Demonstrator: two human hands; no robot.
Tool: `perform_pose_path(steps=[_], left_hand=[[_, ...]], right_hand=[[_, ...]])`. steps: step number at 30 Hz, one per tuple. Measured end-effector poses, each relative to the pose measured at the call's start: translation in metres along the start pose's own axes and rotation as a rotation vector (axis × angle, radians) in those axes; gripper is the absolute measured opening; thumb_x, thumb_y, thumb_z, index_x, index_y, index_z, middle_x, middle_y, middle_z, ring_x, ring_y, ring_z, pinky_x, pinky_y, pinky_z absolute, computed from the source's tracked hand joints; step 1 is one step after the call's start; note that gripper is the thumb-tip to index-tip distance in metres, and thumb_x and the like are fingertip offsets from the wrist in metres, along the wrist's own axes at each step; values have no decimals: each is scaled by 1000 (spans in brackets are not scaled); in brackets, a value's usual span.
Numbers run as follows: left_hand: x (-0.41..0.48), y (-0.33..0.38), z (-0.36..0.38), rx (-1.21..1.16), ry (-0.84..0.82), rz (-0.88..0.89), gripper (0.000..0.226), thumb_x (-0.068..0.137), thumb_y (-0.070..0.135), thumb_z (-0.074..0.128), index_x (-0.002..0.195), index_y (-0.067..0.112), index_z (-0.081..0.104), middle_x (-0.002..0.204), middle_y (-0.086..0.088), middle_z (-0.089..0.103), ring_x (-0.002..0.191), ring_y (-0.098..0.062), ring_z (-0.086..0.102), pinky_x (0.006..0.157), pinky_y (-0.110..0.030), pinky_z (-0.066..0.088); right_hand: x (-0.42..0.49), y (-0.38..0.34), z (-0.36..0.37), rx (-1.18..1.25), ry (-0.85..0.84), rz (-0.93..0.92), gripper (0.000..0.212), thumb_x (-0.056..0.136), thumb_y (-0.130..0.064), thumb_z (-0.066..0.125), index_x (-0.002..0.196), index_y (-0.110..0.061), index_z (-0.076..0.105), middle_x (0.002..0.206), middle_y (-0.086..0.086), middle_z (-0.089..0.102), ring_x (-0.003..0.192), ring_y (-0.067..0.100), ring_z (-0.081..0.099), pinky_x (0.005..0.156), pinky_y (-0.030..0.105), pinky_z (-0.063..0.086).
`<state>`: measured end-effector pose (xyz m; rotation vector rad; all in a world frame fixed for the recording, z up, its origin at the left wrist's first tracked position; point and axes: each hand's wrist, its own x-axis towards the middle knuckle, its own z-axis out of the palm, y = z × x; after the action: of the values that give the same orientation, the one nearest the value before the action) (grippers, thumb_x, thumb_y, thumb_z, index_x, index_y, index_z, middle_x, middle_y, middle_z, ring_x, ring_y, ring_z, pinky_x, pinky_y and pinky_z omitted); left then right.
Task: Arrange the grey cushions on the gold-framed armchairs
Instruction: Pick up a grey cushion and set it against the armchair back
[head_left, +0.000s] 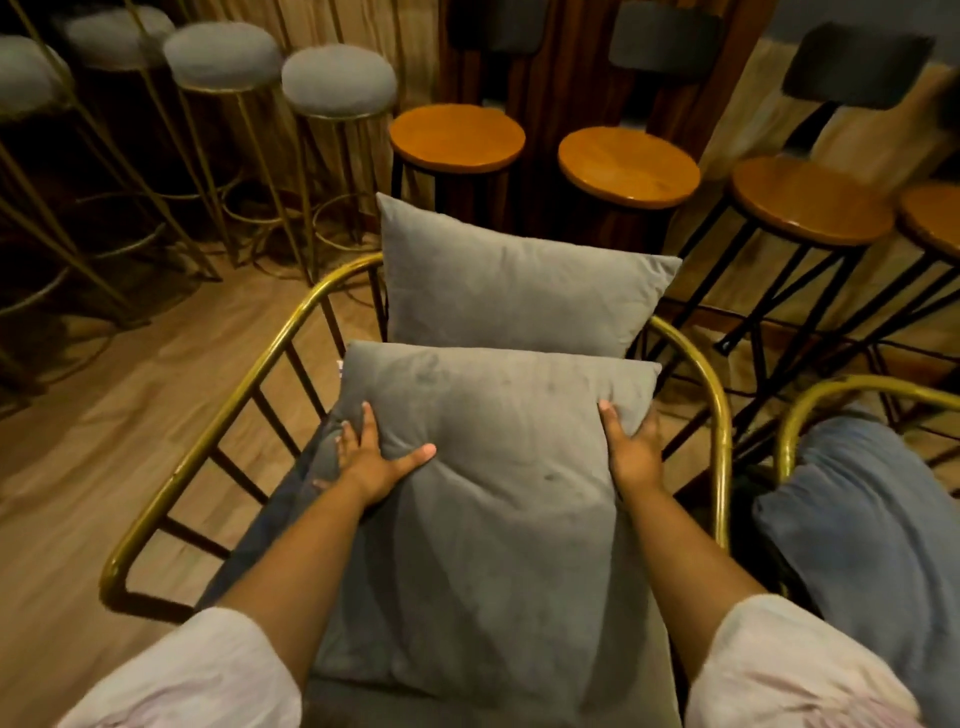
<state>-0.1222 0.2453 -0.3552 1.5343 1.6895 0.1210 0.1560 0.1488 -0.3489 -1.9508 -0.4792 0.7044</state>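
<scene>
In the middle of the frame, a grey cushion (498, 493) lies on the seat of a gold chair (249, 374). The left hand (371, 460) holds its left side, fingers spread. The right hand (631, 452) grips its right edge. Another cushion (519, 291) stands behind it, leaning on the chair back.

Two bare forearms are seen, each ending in an uncovered hand: the left hand (371, 460) and the right hand (631, 452). No rings, watch or bracelets can be made out on either. Loose pale pinkish-white sleeves are worn, the left sleeve (197, 675) and the right sleeve (789, 670) both stopping near the elbow, the cloth softly creased and unpatterned.
</scene>
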Motion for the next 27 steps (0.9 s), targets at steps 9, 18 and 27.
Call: perform_pose_path(steps=[9, 18, 27], left_hand=[[-6, 16, -11, 109, 44, -22, 122, 65, 65, 68, 151, 27, -10, 161, -14, -9, 149, -35, -5, 117, -60, 7], [-72, 106, 17, 212, 96, 300, 39, 96, 22, 48, 123, -4, 58, 128, -27, 58, 117, -43, 54, 99, -43, 42], [-216, 218, 173, 81, -119, 497, 43, 92, 23, 57, 128, 0, 54, 124, -23, 62, 112, -40, 59, 94, -41, 47]], right_hand=[[-24, 8, -29, -343, -252, -85, 71, 97, -48, 35, 152, -24, -2, 162, 10, 6, 148, 30, 13, 120, 41, 15], [-78, 31, -145, -168, -294, -5, 28, 96, -15, 50, 120, -2, 57, 95, 9, 60, 70, 1, 59, 60, 12, 44], [-103, 106, -321, 225, -14, 146, 15, 99, -7, 41, 103, -10, 55, 77, 13, 58, 52, 11, 55, 41, 14, 38]])
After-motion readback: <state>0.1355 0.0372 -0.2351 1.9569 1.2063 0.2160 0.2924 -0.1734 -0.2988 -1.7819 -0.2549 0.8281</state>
